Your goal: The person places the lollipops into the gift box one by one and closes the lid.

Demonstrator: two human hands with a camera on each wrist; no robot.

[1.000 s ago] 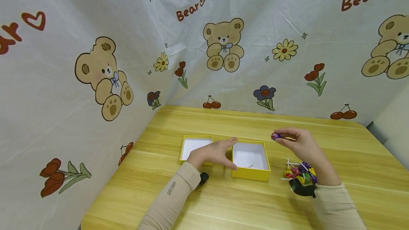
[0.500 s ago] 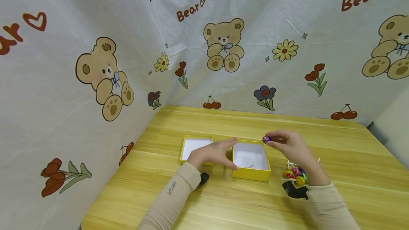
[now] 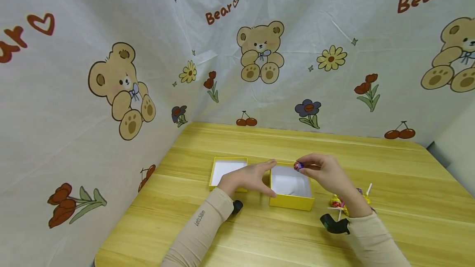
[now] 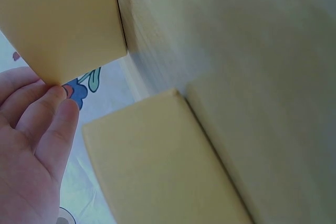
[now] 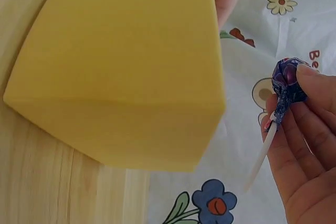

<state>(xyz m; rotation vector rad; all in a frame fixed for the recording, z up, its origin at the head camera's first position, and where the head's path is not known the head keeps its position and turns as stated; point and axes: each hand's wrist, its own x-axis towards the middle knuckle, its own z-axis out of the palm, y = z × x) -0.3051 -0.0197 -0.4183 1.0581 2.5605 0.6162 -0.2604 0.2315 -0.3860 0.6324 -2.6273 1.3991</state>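
Observation:
A yellow box (image 3: 291,202) with a white inside stands on the table, its top uncovered. My left hand (image 3: 249,178) spans its left side, thumb at the front corner and fingers at the back; in the left wrist view fairly straight fingers (image 4: 55,98) touch the box's edge. Over the box's back right part, my right hand (image 3: 328,174) pinches a lollipop (image 3: 298,166) by its wrapped head. The right wrist view shows its purple-blue wrapper (image 5: 286,80) and the white stick (image 5: 261,156) pointing down. Something thin and white lies in the box near the front wall.
Left of the box lies a second, shallower yellow tray or lid (image 3: 222,168), partly behind my left hand. Several lollipops (image 3: 337,202) are heaped at the right, partly hidden by my right forearm. Black wrist devices (image 3: 335,224) sit by both cuffs. A bear-printed curtain (image 3: 259,102) borders the table.
My right hand has moved left with the lollipop, from right of the box to over its back right part. My left hand has stayed in place.

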